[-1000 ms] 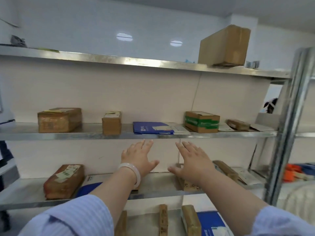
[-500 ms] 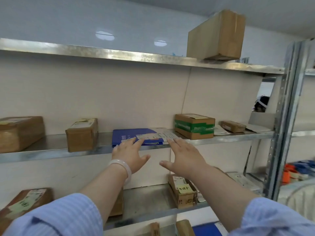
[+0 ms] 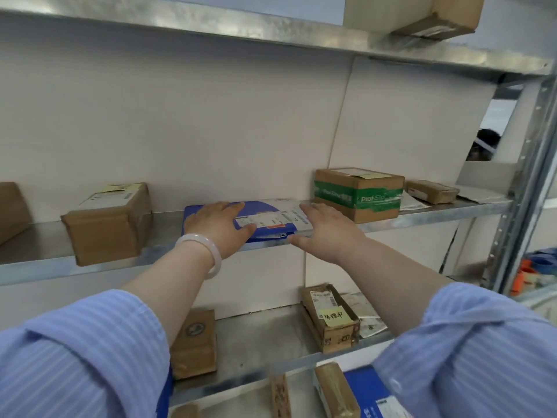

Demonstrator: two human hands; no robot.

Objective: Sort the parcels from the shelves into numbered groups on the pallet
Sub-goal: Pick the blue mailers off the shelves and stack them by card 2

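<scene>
A flat blue parcel point(image 3: 265, 212) with a white shipping label lies at the front of the middle metal shelf point(image 3: 422, 214). My left hand point(image 3: 218, 226) rests flat on its left part, fingers straight, thumb at the front edge. My right hand point(image 3: 327, 229) lies at the parcel's right end, fingers straight, thumb below the shelf's front lip. A white bangle sits on my left wrist. The pallet is out of view.
On the same shelf a brown box point(image 3: 110, 220) stands left of the blue parcel, a green-taped box point(image 3: 358, 193) and a small flat box point(image 3: 431, 191) to the right. More boxes point(image 3: 330, 316) sit on the lower shelf. A large carton point(image 3: 416, 13) overhangs the top shelf. A steel upright point(image 3: 524, 182) stands right.
Both hands have risen and reached forward from below the shelf onto the blue parcel. The view has moved closer to the shelf.
</scene>
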